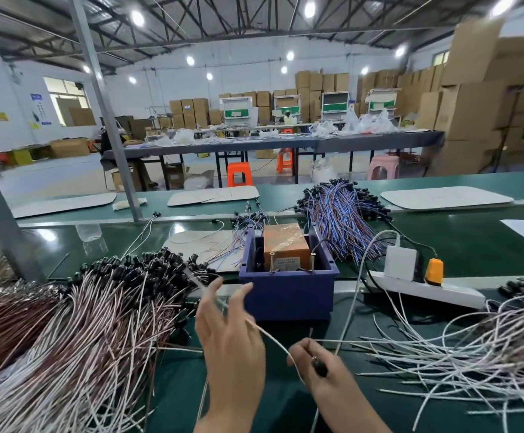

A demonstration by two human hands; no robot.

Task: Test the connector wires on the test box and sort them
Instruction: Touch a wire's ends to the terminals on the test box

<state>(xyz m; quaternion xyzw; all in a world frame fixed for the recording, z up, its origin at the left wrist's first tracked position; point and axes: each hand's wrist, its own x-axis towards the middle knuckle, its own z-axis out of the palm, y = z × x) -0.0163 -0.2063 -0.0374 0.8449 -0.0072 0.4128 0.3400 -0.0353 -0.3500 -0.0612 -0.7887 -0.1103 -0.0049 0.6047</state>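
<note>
The test box [285, 246] is orange, wrapped in clear tape, and sits inside a blue plastic bin [288, 296] with two brass pins at its front. My right hand [320, 370] is below the bin and grips a white connector wire [270, 337] near its black connector. That wire runs up and left to the fingers of my left hand [229, 335]. The left hand's fingers are spread and nearly straight, reaching toward the bin's left front corner. A blurred thin wire crosses its fingertips.
A large pile of white and brown wires [98, 323] lies on the left and a looser white pile [473, 348] on the right. Blue-purple wires [341, 214] are heaped behind the bin. A power strip [454, 295] lies at right, a metal post [107, 126] stands at back left.
</note>
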